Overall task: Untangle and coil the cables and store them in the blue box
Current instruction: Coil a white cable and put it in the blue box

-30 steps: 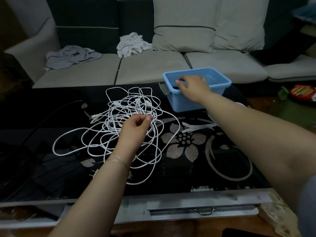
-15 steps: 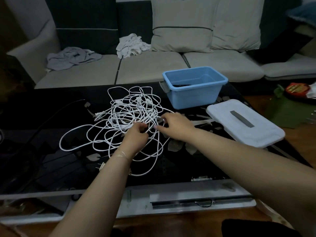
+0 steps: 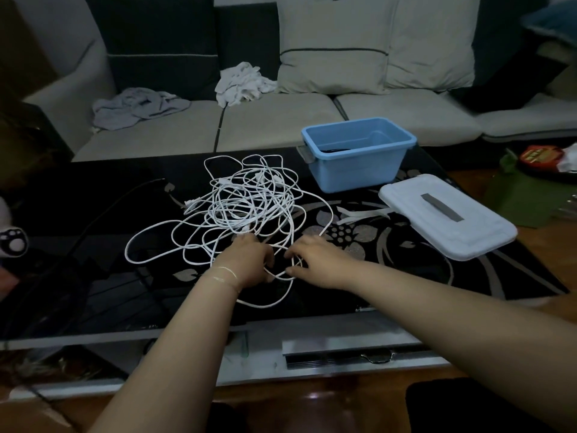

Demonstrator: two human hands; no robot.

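**Both Hands Now at the Tangle: Sorting Stage Begins**

Change of state: one second ago the right hand (image 3: 315, 260) was at the rim of the open blue plastic box (image 3: 359, 153). It has since crossed back and come down beside the left hand (image 3: 249, 260), which has kept to the near edge of the tangled white cables (image 3: 246, 210) throughout. Judged from this, storage of one item is finished (a dark object lies in the box, too dim to identify) and separation of the next cable is starting.

Position of the work: the white tangle lies on the glossy black flower-patterned counter (image 3: 406, 276), spreading away from both hands toward the sofa. Its nearest loops pass under and between the hands. The box stands beyond the tangle, to its right and well apart from either hand. The white rectangular plastic lid (image 3: 446, 214) lies flat to the right of the box.

Hand condition: the left hand's fingers are curled down into the near strands and appear to hold them. The right hand's thumb and fingers are bent onto a loop; whether they actually pinch it cannot be told.
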